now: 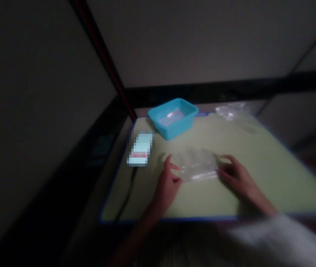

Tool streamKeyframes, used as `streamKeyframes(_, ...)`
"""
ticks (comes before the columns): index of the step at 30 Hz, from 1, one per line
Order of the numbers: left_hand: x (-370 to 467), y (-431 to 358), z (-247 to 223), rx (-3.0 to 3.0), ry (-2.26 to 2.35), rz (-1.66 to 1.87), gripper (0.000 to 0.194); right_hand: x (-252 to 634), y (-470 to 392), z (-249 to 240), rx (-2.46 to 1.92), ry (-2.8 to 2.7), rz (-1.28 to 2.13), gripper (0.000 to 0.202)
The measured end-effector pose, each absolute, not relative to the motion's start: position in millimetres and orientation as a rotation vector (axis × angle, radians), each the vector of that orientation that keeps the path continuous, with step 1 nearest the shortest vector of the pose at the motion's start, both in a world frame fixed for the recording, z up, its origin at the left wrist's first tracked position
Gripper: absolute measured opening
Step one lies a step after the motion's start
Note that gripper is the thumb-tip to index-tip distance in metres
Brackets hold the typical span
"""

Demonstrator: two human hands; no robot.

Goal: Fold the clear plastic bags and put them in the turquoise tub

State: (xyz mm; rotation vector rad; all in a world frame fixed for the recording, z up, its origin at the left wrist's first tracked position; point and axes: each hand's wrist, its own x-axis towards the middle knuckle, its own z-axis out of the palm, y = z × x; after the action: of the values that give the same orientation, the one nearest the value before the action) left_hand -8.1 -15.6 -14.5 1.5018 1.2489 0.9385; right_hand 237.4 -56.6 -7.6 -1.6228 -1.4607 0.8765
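A clear plastic bag (198,165) lies flat on the pale yellow tabletop between my two hands, its near edge catching the light. My left hand (170,181) is at the bag's left edge, fingers spread and curved, with the thumb close to the near left corner. On the other side, my right hand (235,176) has its thumb and lower fingers closed at the bag's right edge, while the index finger arches above. Blur hides exactly how the fingertips meet the plastic.
A turquoise plastic basket (171,131) holding something pale stands at the back left. A lit phone (141,148), pixelated, is left of my left hand, with a dark cable (127,196) below it. Crumpled clear plastic (231,111) lies at the back right. The table (271,178) has a blue edge.
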Motion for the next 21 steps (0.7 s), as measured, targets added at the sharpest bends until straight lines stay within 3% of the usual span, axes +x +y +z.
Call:
streamKeyframes(7,-11.5,-12.2,-11.3,1.545,1.239,0.861,0.085,236.3,-58.2,-8.2,-1.606,-1.486,0.925,0.052)
streamKeyframes(21,-15.1,-9.6,-15.3,1.552,1.227,0.8,0.081,232.2,-42.7,9.7,-1.47,-1.235,1.507,0.073)
